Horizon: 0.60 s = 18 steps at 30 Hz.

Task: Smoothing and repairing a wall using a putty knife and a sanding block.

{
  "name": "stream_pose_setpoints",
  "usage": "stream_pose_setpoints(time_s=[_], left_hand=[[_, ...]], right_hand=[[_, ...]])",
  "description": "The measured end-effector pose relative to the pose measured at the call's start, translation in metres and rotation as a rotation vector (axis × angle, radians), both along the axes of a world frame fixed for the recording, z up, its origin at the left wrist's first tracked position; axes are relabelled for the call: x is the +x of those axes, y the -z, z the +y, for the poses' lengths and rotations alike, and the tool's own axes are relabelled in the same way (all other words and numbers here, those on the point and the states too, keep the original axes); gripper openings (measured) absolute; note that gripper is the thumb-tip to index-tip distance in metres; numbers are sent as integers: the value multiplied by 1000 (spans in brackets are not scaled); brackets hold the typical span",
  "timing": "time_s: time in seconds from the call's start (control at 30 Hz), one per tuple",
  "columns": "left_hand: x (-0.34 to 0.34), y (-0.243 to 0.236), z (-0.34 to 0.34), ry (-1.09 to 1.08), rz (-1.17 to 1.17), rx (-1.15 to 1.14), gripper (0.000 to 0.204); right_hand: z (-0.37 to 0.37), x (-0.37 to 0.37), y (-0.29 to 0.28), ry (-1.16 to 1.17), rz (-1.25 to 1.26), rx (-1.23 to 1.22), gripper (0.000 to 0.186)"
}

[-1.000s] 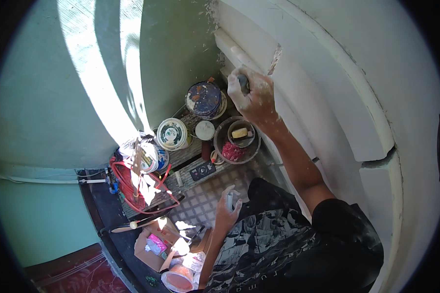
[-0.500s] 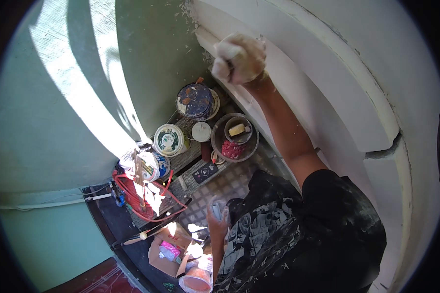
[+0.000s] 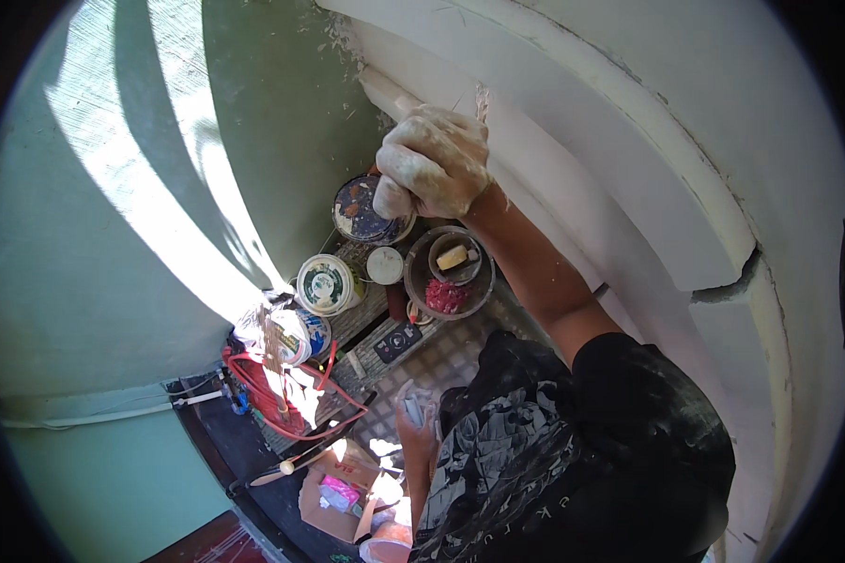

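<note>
My right hand (image 3: pixel 436 161), coated in white dust, is closed in a fist near the white stepped wall moulding (image 3: pixel 554 164). Whatever its curled fingers may hold is hidden. Lower down, close to my body, my left hand (image 3: pixel 419 433) is whitened too and closes around a small pale blue-grey object (image 3: pixel 413 409) whose kind I cannot make out. Beneath my right fist sits a dark paint-spattered bucket lid (image 3: pixel 359 208). Beside it a grey basin (image 3: pixel 486 286) holds a smaller bowl (image 3: pixel 459 274) with a yellow sponge-like block (image 3: pixel 452 257) and a red crumpled cloth (image 3: pixel 446 296).
A wooden plank bench (image 3: pixel 355 368) carries a white-lidded tub (image 3: pixel 326 284), a small round container (image 3: pixel 385 266) and a dark remote-like device (image 3: pixel 397 343). A red hose (image 3: pixel 343 419) coils at left, near an open cardboard box (image 3: pixel 320 507). A green wall (image 3: pixel 282 122) stands behind.
My right fist has moved down and slightly left, now partly covering the dark bucket lid. The view has shifted a little. My left hand stays low with the pale object.
</note>
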<state>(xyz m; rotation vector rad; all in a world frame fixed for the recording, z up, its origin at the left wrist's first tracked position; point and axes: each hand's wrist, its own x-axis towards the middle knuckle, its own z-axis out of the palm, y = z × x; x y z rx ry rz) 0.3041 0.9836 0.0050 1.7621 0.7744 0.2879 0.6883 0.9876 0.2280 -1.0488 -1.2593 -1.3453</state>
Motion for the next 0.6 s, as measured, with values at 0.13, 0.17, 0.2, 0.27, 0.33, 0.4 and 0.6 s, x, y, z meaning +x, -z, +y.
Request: stream_pose_setpoints(time_s=[0.13, 0.17, 0.2, 0.27, 0.33, 0.4, 0.6], left_hand=[[27, -23, 7, 37, 0, -63, 47], [32, -25, 10, 25, -5, -59, 47], [38, -27, 14, -14, -63, -78, 46], [52, -36, 26, -70, -126, -94, 46], [76, -55, 45, -12, -81, 8, 40], [104, -59, 65, -28, -138, 84, 33], [220, -110, 141, 49, -249, 506, 15]], right_hand=[[-16, 45, 22, 222, 120, -2, 8], [-12, 43, 21, 248, 142, -34, 20], [-12, 40, 22, 238, 138, -30, 20], [-11, 26, 24, 103, 152, 57, 21], [-13, 24, 24, 73, 123, 68, 21], [-16, 30, 26, 42, 90, 81, 22], [-38, 27, 74, -45, 586, 22, 15]])
